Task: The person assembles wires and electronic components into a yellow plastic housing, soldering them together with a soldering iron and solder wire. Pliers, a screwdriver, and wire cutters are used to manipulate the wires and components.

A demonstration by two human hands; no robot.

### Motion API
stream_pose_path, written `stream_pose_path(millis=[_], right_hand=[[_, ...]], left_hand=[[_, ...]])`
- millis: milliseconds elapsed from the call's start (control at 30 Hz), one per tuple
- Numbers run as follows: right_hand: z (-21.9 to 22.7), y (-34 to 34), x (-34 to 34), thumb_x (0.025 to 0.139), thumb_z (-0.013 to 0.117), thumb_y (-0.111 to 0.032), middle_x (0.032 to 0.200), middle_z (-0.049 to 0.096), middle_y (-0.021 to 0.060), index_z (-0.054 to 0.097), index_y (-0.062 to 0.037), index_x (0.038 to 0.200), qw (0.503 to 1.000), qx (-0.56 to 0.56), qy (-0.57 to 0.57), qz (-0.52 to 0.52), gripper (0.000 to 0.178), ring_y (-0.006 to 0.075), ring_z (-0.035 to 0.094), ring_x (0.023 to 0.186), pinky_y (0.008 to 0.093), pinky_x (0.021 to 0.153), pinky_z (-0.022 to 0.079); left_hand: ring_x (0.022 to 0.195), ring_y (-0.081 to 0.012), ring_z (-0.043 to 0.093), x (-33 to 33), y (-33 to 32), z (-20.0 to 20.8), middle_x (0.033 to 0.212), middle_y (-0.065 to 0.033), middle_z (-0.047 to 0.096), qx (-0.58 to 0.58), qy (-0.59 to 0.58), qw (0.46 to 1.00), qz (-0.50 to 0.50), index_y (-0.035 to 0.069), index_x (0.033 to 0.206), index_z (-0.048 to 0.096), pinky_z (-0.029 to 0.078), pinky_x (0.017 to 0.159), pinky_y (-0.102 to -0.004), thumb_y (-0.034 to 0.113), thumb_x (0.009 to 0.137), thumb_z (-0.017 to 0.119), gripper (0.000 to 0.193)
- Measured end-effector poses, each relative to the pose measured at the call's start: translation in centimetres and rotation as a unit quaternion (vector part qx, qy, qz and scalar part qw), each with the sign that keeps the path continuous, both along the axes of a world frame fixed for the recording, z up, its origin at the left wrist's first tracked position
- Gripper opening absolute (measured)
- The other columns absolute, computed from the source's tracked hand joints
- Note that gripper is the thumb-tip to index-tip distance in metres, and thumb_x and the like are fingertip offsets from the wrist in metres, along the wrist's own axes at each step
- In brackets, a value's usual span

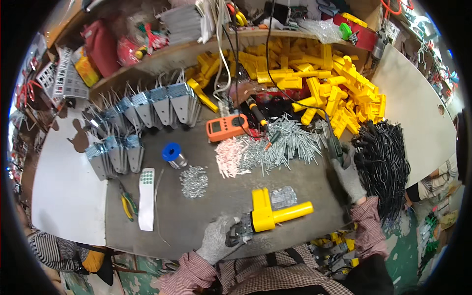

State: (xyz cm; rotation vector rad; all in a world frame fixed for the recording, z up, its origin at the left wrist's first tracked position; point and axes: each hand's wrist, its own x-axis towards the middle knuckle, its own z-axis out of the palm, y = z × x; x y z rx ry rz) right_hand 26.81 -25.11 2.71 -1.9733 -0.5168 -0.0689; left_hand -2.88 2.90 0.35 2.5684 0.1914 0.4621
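Both my hands wear grey gloves. My left hand (217, 240) is closed around the dark metal end of a yellow plastic housing (264, 216), held at the bench's near edge. A yellow tube of it points right. At the right, my right hand (350, 177) is wrapped round a dark, slim corded tool (334, 146); its black cable rises toward the top, and its exact kind I cannot make out. Beside that hand lies a thick bundle of black cables (381, 167). Left of it is a heap of long silver screws (290, 142). A clear plastic bag (283, 197) rests just behind the housing.
Yellow plastic parts (339, 88) are piled at the back right. Grey metal brackets (164, 105) stand in rows at the left. An orange multimeter (226, 128), pink pieces (230, 157), a solder spool (174, 155), small metal bits (193, 182) and pliers (129, 204) lie about.
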Motion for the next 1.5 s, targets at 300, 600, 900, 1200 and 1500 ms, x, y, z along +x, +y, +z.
stream_pose_path(millis=[300,600,900,1200,1500], right_hand=[[3.7,4.1,-8.7,0.085,0.069,-0.022,0.128,0.055,0.0114,0.061,-0.0160,0.125,0.870,-0.223,-0.185,0.399,0.041,0.0338,0.047,0.125,0.0523,0.109,0.031],[-2.1,5.8,-7.3,0.086,0.061,-0.012,0.139,0.047,0.0117,0.055,-0.0237,0.134,0.829,-0.275,-0.220,0.434,0.050,0.0321,0.043,0.130,0.0539,0.107,0.031],[5.8,-7.2,-0.1,0.084,0.066,-0.010,0.103,0.061,0.0107,0.060,-0.0060,0.108,0.932,-0.218,-0.274,-0.095,0.025,0.0276,0.059,0.095,0.0401,0.083,0.049],[8.3,-15.5,7.6,0.092,0.063,-0.019,0.084,0.069,0.0155,0.065,-0.0078,0.103,0.851,-0.449,-0.188,-0.196,0.017,0.0343,0.068,0.080,0.0418,0.071,0.053],[12.3,-20.3,15.0,0.103,0.042,-0.025,0.080,0.063,0.0087,0.054,-0.0054,0.129,0.918,-0.099,-0.184,-0.338,0.035,0.0167,0.062,0.065,0.0316,0.059,0.052]], left_hand=[[0.095,-0.0322,0.060,6.1,2.5,2.9,0.102,-0.0141,0.061,0.098,0.006,0.995,-0.005,0.009,0.100,0.067,0.050,0.080,-0.0427,0.024,0.085,0.068,0.021],[0.077,-0.0398,0.065,23.3,6.2,-1.8,0.080,-0.0212,0.064,0.101,-0.050,0.989,0.100,0.002,0.077,0.066,0.053,0.066,-0.0484,0.004,0.079,0.059,0.008],[0.074,-0.0362,0.063,17.1,5.6,4.3,0.082,-0.0188,0.061,-0.026,-0.029,0.993,0.112,0.002,0.097,0.054,0.050,0.067,-0.0431,0.002,0.081,0.063,0.018],[0.084,-0.0359,0.058,8.4,2.5,3.2,0.087,-0.0176,0.058,-0.137,-0.023,0.990,0.011,0.001,0.091,0.058,0.046,0.078,-0.0439,0.003,0.086,0.054,0.006],[0.082,-0.0258,0.056,4.8,1.2,-0.9,0.089,-0.0139,0.054,-0.214,-0.012,0.977,0.007,0.002,0.102,0.052,0.047,0.077,-0.0356,-0.001,0.094,0.044,0.011]])
